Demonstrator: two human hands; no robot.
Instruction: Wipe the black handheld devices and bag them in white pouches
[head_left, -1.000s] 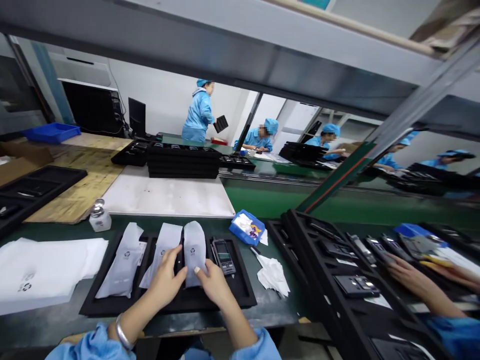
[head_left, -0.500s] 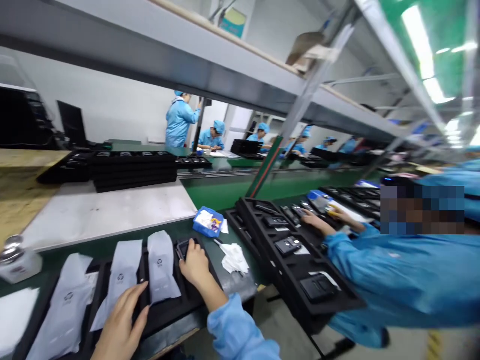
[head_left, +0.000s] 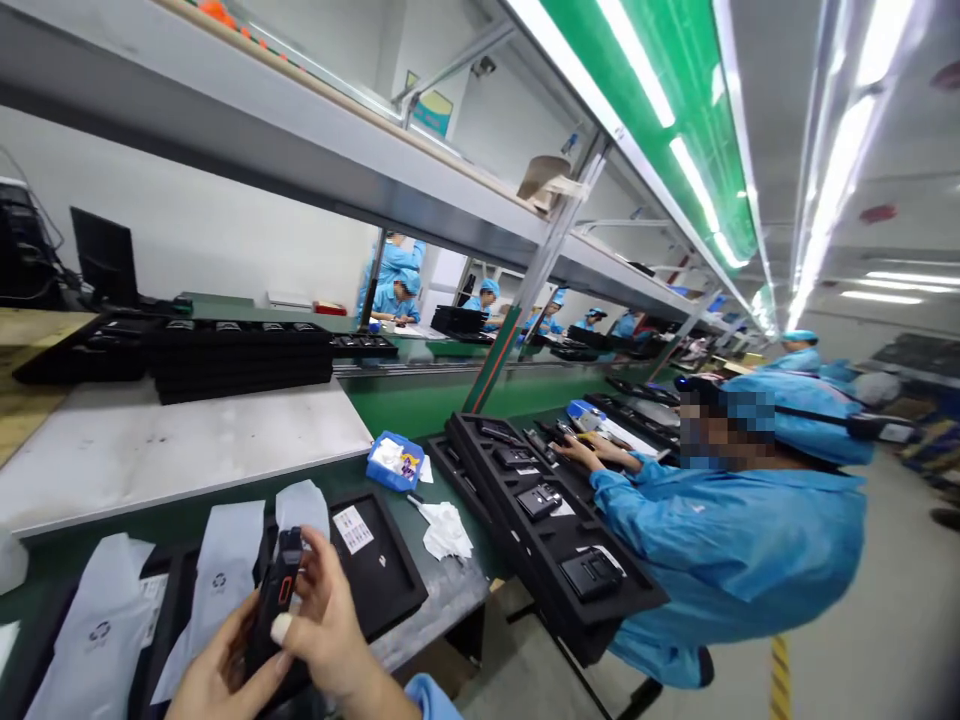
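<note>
Both my hands hold a black handheld device [head_left: 276, 592] upright over the black foam tray [head_left: 390, 585] at the bottom left. My right hand [head_left: 326, 630] wraps its right side, thumb on the front. My left hand [head_left: 214, 675] grips its lower left edge. Three white pouches lie in the tray's slots: one pouch [head_left: 94, 630], a second pouch [head_left: 214, 585], and a third pouch [head_left: 300, 508] behind the device. The rightmost slot holds only a white label [head_left: 352, 528].
A blue box [head_left: 395, 461] and crumpled white wipes [head_left: 446, 530] lie right of the tray. A co-worker in blue [head_left: 720, 530] leans over black trays [head_left: 555, 520] to my right. Stacked black trays [head_left: 240, 355] stand behind a white board [head_left: 187, 440]. More workers sit beyond.
My right hand has lifted the black device out of the rightmost slot, and my left hand has joined it. The view has swung to the right, along the line.
</note>
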